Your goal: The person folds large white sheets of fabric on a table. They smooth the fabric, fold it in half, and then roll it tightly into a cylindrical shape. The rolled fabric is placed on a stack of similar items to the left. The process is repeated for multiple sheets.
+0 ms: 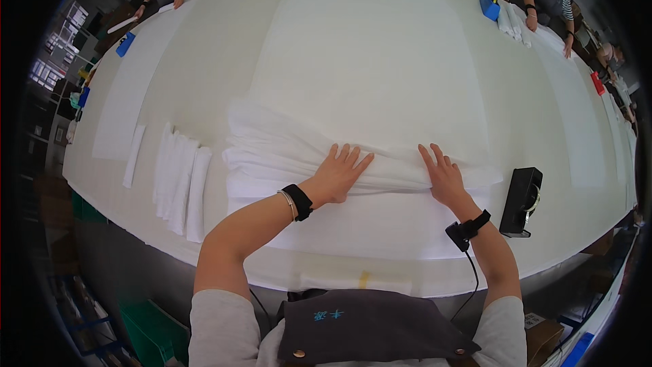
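Ideally, press evenly w/ both: L hand [341,172] & R hand [445,175] lie palm-down, fingers apart, on bunched white cloth [285,153], ctr of frame; smoothing creases outward prob. helps.

Blue lettering [329,315] on dark apron [387,326]

The bunched white sheet [272,146] looks like thin, matt cloth, rough with creases; the folded bundles [182,183] look alike. The table [197,85] has a smooth, matt top. The black tape dispenser [519,200] looks like plastic, the dark apron [387,326] like matt cloth with shiny metal snaps [299,353].
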Tool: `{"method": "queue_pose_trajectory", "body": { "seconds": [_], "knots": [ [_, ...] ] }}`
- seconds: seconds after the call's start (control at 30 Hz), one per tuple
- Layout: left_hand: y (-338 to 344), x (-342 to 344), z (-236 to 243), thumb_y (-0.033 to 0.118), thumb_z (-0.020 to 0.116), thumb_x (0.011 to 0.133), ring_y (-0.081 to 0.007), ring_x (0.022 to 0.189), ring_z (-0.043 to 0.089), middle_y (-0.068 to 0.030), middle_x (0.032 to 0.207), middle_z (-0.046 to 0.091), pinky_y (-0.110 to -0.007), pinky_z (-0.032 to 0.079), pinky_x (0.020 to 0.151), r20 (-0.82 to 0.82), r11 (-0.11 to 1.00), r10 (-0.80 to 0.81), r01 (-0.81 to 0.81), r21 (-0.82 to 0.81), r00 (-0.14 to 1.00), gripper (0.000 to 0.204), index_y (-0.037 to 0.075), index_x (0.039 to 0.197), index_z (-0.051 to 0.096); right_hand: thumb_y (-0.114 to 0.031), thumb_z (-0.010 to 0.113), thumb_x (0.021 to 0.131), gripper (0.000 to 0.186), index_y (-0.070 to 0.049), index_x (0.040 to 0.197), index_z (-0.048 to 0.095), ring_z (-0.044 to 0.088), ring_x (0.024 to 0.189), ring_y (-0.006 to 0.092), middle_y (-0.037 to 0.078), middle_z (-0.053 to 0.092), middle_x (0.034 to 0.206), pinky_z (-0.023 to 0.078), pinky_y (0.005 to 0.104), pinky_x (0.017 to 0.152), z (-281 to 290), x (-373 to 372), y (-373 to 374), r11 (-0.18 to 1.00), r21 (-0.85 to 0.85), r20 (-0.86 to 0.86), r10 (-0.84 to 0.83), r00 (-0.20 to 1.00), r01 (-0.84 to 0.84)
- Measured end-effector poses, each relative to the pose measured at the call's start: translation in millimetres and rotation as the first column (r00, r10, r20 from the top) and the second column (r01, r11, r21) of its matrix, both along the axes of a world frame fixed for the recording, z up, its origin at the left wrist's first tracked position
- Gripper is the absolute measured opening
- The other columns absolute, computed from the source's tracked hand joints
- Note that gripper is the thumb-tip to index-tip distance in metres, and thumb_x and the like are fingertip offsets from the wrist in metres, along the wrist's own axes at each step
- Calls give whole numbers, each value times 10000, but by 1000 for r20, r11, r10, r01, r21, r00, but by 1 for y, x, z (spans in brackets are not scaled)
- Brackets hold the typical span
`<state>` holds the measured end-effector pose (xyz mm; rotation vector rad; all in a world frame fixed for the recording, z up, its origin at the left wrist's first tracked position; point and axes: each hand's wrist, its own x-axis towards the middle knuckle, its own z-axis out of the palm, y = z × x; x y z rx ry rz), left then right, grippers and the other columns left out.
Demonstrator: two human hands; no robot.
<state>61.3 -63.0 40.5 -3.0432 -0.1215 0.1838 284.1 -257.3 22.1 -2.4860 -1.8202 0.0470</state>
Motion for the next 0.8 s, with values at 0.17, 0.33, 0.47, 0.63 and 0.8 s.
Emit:
{"method": "queue_pose_trajectory", "body": {
  "seconds": [0.17,0.33,0.47,0.63,0.8],
  "knots": [
    [-17,-11,-20,11,582,773,-287,890,553,-149,982,557,-401,436,807,-130,924,259,-285,-254,957,628,29,1369,382,31,610,694,298,-51,980,585,536,1006,279,120,550,1061,416,445,817,-13,12,-13,978,-208,19,16,1000,-12],
    [-14,-25,-26,-13,565,766,-281,970,542,-111,977,561,-472,374,978,-3,962,209,-206,-180,978,342,29,1103,524,9,599,724,220,-60,932,574,541,990,263,87,565,946,395,494,852,-7,10,-24,979,71,232,168,958,-189],
    [13,-64,-17,-18,564,762,-278,1049,512,-91,976,562,-536,245,1088,0,997,38,-38,-73,999,275,42,1029,539,20,588,728,259,-74,967,564,542,983,267,83,565,961,406,461,844,-3,38,-60,990,-143,190,38,981,-10],
    [49,-133,-21,30,566,793,-254,976,534,-79,957,558,-458,365,931,-221,908,407,-418,-1,886,251,76,1039,556,13,595,734,270,-78,986,562,543,968,269,92,562,966,422,422,817,-8,47,-79,967,-212,103,-124,987,143],
    [62,-181,-36,8,577,764,-249,1011,516,-65,1016,552,-439,357,924,-85,904,426,-420,78,901,304,94,1055,567,-3,637,701,311,-81,992,564,555,991,283,99,571,963,453,416,795,-9,60,-100,937,-275,131,-187,974,217]
  ]
}}
